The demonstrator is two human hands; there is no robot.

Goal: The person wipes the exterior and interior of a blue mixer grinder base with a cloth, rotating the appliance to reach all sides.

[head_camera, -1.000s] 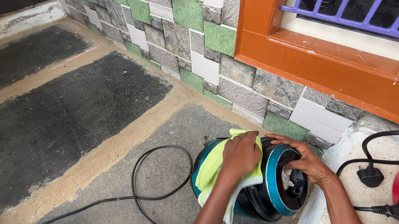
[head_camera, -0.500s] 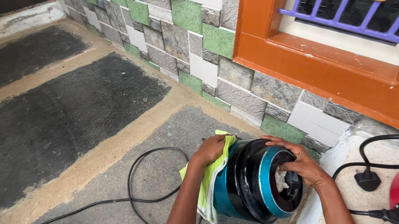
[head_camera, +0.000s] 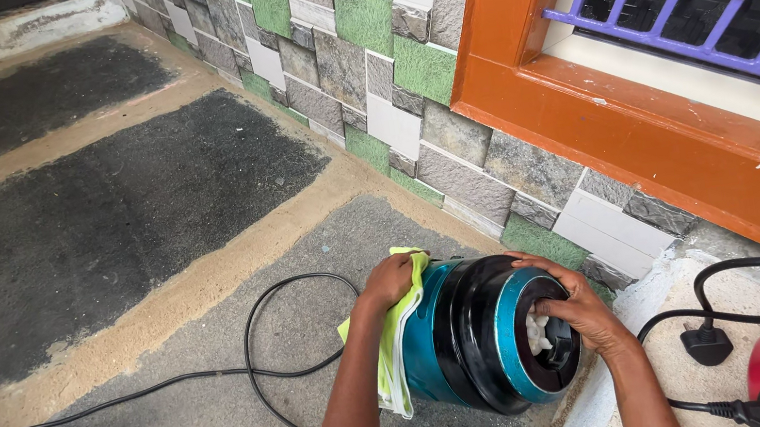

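A teal appliance [head_camera: 475, 338] is gripped on rough concrete floor [head_camera: 108, 230] by curled right-hand fingers [head_camera: 562, 292]; a yellow cloth [head_camera: 395, 339] is pressed at nine o'clock by the closed left hand [head_camera: 392, 280], tiled wall [head_camera: 360, 59] at twelve.

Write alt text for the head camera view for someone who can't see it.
A left hand presses a yellow-green cloth against a teal and black appliance lying on its side, steadied by the right hand. A black cord loops across the floor beside a tiled wall.
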